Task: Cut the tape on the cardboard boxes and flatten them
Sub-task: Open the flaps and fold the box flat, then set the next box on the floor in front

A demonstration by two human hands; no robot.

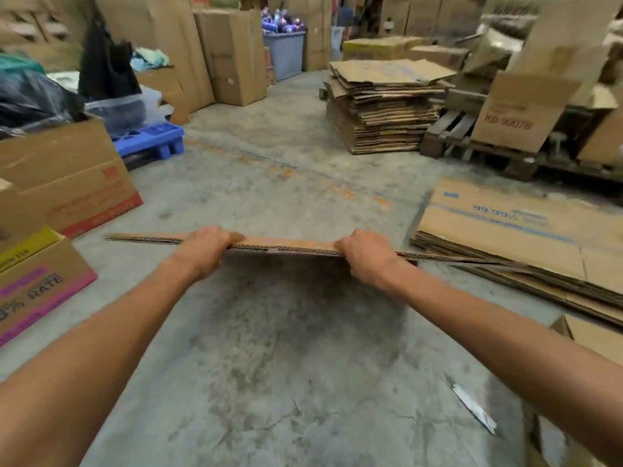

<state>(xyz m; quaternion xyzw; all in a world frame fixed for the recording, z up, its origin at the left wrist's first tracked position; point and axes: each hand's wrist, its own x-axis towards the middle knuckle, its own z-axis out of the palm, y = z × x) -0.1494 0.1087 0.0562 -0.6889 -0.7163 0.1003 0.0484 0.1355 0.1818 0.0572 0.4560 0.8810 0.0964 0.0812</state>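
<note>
A flattened cardboard box [286, 247] hangs level above the concrete floor, seen edge-on, its near edge facing me. My left hand [206, 248] grips that edge left of centre. Right of centre, my right hand [365, 255] clamps the same edge. The sheet's right end reaches over a low pile of flattened boxes [526, 237] with blue print on the floor at the right. A taller stack of flattened cardboard [384, 106] stands further back, right of centre. A strip of cut tape [473, 407] lies on the floor near my right forearm.
Unflattened boxes stand at the left: one with red print [74, 183] and one with pink print [37, 288]. A blue plastic pallet [151, 138] sits behind them. A wooden pallet [478, 146] with boxes is at the right, and tall cartons [232, 55] line the back.
</note>
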